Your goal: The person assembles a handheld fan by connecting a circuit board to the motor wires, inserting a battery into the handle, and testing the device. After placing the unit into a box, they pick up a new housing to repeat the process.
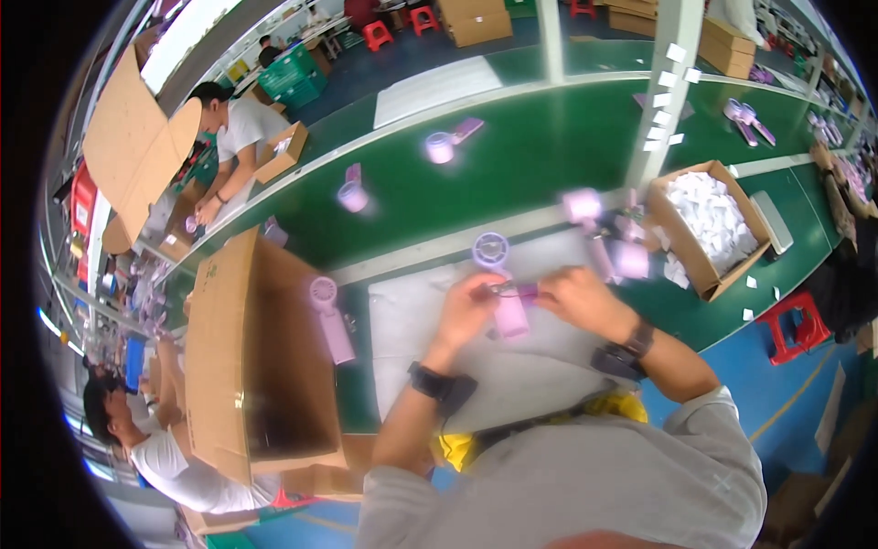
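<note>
A pink handheld fan (511, 318) with a round grille head lies in front of me on a white foam sheet (416, 320). My left hand (465, 309) is closed at the fan's neck, its fingertips pinching a small dark, thin part that is blurred. From the other side my right hand (582, 298) has its fingers closed on a small purple piece (528, 291) that crosses the upper handle. Another pink fan (331, 320) lies to the left, beside a large cardboard box. Right of my hands, several blurred pink fans (629, 259) lie close together.
A large open cardboard box (215, 366) stands at my left. At the right, a smaller box (712, 280) holds many white slips, beside a metal post (666, 110). Pink fans (440, 148) lie on the green belt (540, 137) beyond. Two people work at the left.
</note>
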